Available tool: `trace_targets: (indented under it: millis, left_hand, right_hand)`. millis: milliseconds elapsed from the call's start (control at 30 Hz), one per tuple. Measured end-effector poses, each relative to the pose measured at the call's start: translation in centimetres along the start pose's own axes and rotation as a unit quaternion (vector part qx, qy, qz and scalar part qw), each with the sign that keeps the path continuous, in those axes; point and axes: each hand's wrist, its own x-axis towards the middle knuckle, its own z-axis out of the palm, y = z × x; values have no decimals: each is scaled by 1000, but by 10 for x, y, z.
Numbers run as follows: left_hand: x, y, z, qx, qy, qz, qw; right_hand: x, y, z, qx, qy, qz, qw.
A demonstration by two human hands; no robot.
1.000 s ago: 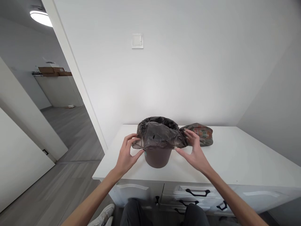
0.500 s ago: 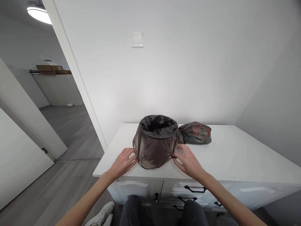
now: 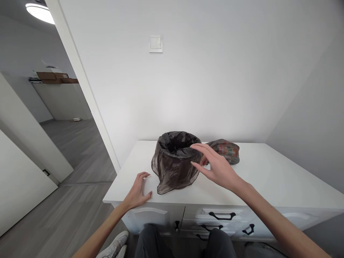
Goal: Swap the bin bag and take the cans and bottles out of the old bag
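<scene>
A bin lined with a dark, thin plastic bag [image 3: 174, 172] stands on the white cabinet top, the bag folded over its rim and hanging down outside. My left hand [image 3: 138, 191] is just left of it, fingers spread and curved, holding nothing. At the bin's right rim, my right hand [image 3: 215, 166] is raised with thumb and fingers apart; whether its fingertips touch the bag I cannot tell. Behind the right hand lies a knotted dark plastic bag [image 3: 228, 150] with something red inside, partly hidden by the fingers.
The white cabinet [image 3: 268, 175] has black drawer handles [image 3: 222, 216] on its front, above my knees. A wall with a light switch [image 3: 156, 43] rises behind it. To the left, a doorway leads to a grey floor [image 3: 80, 150] and cardboard boxes [image 3: 53, 76].
Both hands have let go of the bag's lower edge. My left hand has drawn away to the left; my right hand has risen to the rim. The bag hangs looser.
</scene>
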Motion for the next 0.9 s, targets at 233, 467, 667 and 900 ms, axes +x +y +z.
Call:
trace_targets:
  millis: [233,467,667,900]
  left_hand:
    - [2,-22,10,-34,70,-63,995]
    - [1,-32,17,0,70,-59,996]
    - [1,-37,20,38,71,-45,996]
    - [5,-34,20,68,86,-30,994]
  right_hand:
    - [28,-3,11,-30,-42,-11,999]
    - [-1,-28,-33,-18,15,-11,1000]
    - [-55,-12,-96,-31,74,47,996]
    - [-124,74,-133,-172,135,188,958]
